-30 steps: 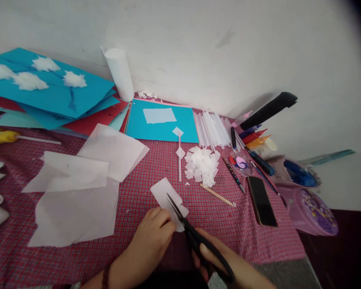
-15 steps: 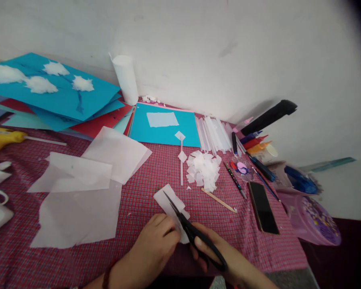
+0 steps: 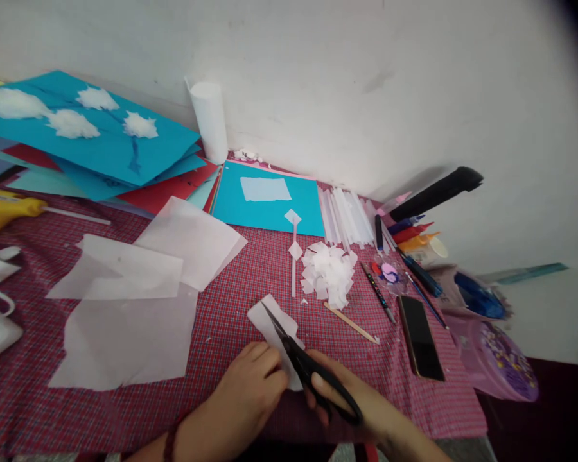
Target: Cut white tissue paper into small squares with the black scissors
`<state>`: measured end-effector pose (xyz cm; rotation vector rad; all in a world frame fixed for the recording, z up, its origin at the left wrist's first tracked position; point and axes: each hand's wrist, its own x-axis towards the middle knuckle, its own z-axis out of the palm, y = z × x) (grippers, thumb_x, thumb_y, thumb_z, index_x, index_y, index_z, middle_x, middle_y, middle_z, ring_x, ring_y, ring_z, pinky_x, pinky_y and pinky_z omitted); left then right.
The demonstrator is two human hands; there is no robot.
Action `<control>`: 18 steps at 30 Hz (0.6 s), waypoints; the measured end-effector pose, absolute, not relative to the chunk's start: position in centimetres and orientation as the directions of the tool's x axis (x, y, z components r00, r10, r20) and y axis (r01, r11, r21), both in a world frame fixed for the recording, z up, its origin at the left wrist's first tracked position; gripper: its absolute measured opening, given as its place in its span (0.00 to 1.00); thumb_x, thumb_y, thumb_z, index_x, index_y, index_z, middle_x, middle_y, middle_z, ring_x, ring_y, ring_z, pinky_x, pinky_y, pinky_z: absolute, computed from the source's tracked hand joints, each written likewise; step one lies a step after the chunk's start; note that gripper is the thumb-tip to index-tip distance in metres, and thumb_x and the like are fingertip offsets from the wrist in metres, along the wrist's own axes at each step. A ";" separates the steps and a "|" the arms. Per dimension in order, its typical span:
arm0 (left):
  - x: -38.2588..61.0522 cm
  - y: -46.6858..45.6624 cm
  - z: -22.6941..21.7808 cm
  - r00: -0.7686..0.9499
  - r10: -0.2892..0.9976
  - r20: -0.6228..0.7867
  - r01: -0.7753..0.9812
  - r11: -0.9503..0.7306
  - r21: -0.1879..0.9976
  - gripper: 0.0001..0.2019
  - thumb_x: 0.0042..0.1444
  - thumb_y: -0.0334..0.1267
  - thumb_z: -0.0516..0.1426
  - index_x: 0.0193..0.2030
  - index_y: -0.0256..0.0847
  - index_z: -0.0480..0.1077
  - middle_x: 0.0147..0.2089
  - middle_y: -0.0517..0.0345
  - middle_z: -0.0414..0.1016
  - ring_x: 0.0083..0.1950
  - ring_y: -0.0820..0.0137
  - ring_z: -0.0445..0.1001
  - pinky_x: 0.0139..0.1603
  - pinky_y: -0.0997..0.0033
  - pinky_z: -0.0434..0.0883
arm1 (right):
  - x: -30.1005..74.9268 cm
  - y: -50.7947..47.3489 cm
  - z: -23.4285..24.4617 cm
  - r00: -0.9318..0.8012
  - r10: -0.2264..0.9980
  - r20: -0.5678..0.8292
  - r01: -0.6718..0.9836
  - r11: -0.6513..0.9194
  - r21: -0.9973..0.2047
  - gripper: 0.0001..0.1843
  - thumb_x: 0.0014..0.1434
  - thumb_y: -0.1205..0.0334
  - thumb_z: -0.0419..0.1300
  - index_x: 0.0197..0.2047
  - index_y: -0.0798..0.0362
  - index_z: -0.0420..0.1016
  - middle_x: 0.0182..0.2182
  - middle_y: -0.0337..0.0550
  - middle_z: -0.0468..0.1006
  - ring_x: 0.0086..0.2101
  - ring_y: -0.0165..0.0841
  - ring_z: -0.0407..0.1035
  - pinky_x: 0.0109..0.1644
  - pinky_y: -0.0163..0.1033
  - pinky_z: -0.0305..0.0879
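Seemingly uncut: large white paper sheets [image 3: 130, 346] are being left on the red-checked, cloth-covered counter [image 3: 224, 314].
Cutting: black-handled metal scissors [image 3: 300, 360] are being gripped by the right hand [image 3: 354, 384].
Beneath: narrow white paper strip [image 3: 270, 330], apparently part-cut, is being clasped by the left hand [image 3: 250, 388].
Done: small white paper pieces [image 3: 328, 273] are being left heaped.

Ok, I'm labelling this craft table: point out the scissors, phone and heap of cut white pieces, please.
Scissors [image 3: 300, 363]: head view, on the black handle part.
Phone [image 3: 420, 338]: head view, on the middle of its dark screen.
Heap of cut white pieces [image 3: 329, 273]: head view, on its middle.
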<state>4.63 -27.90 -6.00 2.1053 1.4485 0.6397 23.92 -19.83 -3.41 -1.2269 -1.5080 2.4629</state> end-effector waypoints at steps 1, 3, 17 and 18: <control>4.7 -27.9 -6.0 0.327 0.940 0.099 0.710 -0.313 0.631 0.05 0.58 0.27 0.55 0.34 0.39 0.70 0.37 0.55 0.72 0.40 0.63 0.68 0.41 0.63 0.66 | 23.8 -19.7 -3.4 -0.690 0.385 -0.613 0.380 -0.528 -0.760 0.27 0.55 0.38 0.59 0.43 0.55 0.66 0.25 0.35 0.68 0.19 0.21 0.59 0.19 0.27 0.50; 4.7 -27.9 -6.1 0.329 0.938 0.108 0.718 -0.323 0.617 0.05 0.57 0.26 0.55 0.33 0.39 0.70 0.37 0.56 0.72 0.39 0.64 0.68 0.40 0.64 0.66 | 23.5 -19.4 -3.2 -0.684 0.403 -0.609 0.387 -0.507 -0.770 0.27 0.55 0.37 0.60 0.41 0.55 0.66 0.25 0.34 0.67 0.18 0.21 0.59 0.20 0.27 0.51; 3.3 -27.8 -4.1 0.358 0.932 0.051 0.536 -0.250 0.807 0.15 0.54 0.41 0.62 0.48 0.48 0.69 0.50 0.59 0.73 0.52 0.62 0.68 0.54 0.60 0.64 | 24.2 -18.5 -2.4 -0.767 0.333 -0.548 0.379 -0.453 -0.807 0.30 0.56 0.37 0.57 0.46 0.55 0.66 0.30 0.39 0.69 0.24 0.25 0.62 0.27 0.31 0.56; 2.7 -27.8 -3.8 0.333 0.942 0.041 0.526 -0.222 0.821 0.13 0.56 0.40 0.61 0.48 0.48 0.69 0.50 0.59 0.73 0.52 0.64 0.68 0.54 0.62 0.65 | 24.7 -18.4 -2.1 -0.771 0.330 -0.545 0.379 -0.450 -0.808 0.29 0.57 0.37 0.57 0.47 0.55 0.66 0.30 0.39 0.69 0.25 0.25 0.62 0.28 0.31 0.56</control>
